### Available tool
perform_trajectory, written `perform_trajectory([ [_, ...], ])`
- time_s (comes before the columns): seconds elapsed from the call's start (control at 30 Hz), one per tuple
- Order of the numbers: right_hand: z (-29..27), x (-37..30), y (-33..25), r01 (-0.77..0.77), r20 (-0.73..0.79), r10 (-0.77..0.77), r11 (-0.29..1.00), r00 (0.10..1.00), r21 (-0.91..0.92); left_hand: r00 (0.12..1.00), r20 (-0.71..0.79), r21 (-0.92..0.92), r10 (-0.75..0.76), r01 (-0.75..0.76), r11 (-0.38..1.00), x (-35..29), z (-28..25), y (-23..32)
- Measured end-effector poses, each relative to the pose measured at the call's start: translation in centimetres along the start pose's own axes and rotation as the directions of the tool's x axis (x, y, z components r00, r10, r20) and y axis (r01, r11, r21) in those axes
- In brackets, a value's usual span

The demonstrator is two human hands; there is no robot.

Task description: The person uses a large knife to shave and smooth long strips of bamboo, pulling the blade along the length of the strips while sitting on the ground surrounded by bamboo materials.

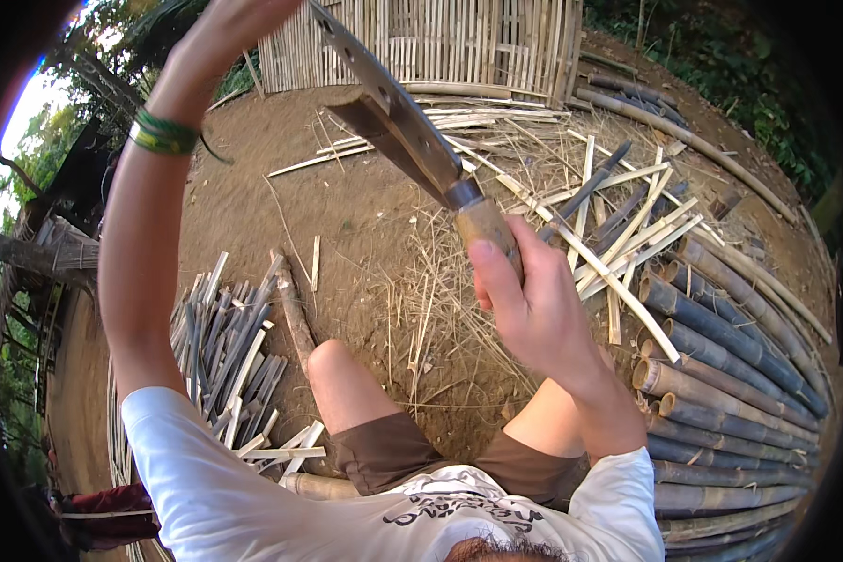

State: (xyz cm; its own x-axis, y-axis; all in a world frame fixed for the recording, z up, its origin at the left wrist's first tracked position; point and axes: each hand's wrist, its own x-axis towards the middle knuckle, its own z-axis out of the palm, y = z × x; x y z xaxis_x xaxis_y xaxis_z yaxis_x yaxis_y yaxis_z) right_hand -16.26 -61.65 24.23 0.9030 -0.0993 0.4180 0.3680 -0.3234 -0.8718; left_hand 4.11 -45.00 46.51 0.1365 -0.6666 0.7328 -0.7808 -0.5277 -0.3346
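My right hand (534, 295) is closed around the wooden handle of a large knife (407, 120), held up in front of me. Its long steel blade, with several round holes, points up and to the left. Alongside the blade is a dark brown, curved flat piece (370, 131); whether it belongs to the knife I cannot tell. My left arm reaches up, a green and yellow band on the wrist. Only part of my left hand (244, 17) shows, by the blade's far end at the upper edge; its fingers are out of frame.
Split bamboo sticks (239, 347) are heaped at my left, beside a thin pole (295, 309) on the dirt. Pale strips (618, 244) lie crisscrossed at the right. Thick bamboo poles (731, 412) are stacked near my right side. A slatted bamboo wall (421, 42) stands ahead.
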Motion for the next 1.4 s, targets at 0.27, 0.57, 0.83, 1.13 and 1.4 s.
perform_trajectory([
  [0.27,0.8,2.0,0.8,-0.066,-0.012,0.077,0.925,0.997,0.373,0.79,-0.556,-0.288,-0.257,0.107,0.952,-9.5,6.8,4.1],
  [0.57,1.4,1.6,0.0,0.062,-0.056,-0.044,0.92,0.997,0.387,0.59,-0.74,-0.358,-0.323,0.06,0.932,-6.8,11.5,4.9],
  [0.83,1.6,1.5,1.5,0.112,-0.159,-0.072,0.959,0.985,0.261,0.564,-0.779,-0.348,-0.273,-0.028,0.937,-5.1,12.2,5.7],
  [1.13,0.9,2.2,1.8,0.025,-0.108,0.002,0.969,0.994,0.245,0.616,-0.716,-0.433,-0.33,-0.022,0.901,-5.2,13.1,5.5],
  [1.4,-0.2,2.5,0.2,-0.007,-0.035,0.026,0.892,0.999,0.452,0.598,-0.73,-0.45,-0.332,-0.053,0.892,-4.6,13.8,5.5],
])
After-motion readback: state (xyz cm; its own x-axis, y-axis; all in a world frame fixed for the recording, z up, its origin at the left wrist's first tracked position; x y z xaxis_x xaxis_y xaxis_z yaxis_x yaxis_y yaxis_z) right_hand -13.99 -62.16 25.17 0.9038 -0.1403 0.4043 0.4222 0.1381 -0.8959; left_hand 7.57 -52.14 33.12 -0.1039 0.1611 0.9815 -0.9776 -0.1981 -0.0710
